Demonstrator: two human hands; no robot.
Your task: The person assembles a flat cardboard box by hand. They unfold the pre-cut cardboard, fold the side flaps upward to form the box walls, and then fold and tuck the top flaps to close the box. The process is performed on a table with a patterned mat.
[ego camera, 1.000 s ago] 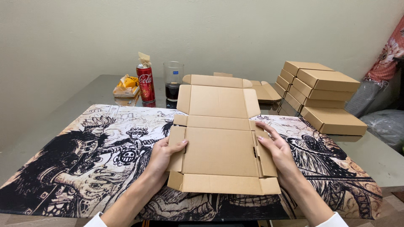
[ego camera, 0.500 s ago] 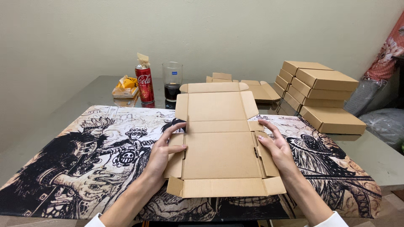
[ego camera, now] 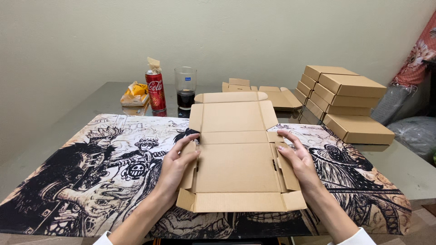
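While both side flaps now stand higher than a second ago, the flat brown cardboard box (ego camera: 240, 165) lies on the picture-covered tabletop (ego camera: 91, 181); left hand (ego camera: 177, 165) and right hand (ego camera: 297, 159), fingers loosely open, push them up; folding has begun

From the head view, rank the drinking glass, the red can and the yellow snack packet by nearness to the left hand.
From the left hand, on the flat cardboard box's left flap:
1. Red can, far side of the table, up and slightly left.
2. Drinking glass, right of the can; nearly as close, a narrow call.
3. Yellow snack packet, left of the can, farthest.
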